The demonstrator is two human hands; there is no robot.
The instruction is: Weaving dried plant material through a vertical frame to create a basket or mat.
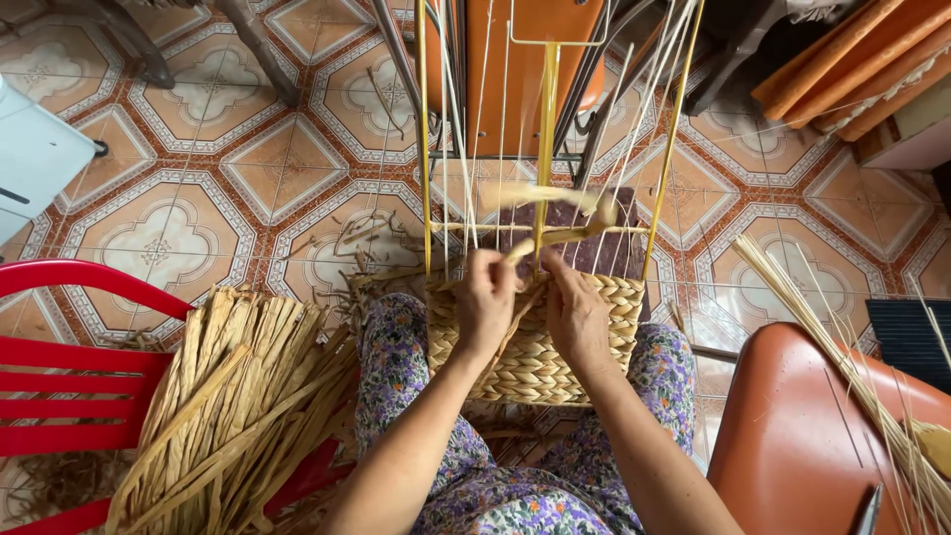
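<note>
Here, both hands (pixel 530 307) pinching straw strands (pixel 555 238), atop woven basket panel (pixel 535 347), wire frame (pixel 550 149) upright.

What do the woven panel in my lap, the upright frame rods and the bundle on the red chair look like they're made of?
Woven panel: dried plant fibre, perhaps rush or water hyacinth; tan, matte, braided strands.
Frame rods: probably metal wire coated yellow; thin, straight, slightly glossy.
Bundle: the same sort of dried flat stalks, pale straw, creased lengthwise.
Red chair: likely moulded plastic, smooth sheen.
</note>
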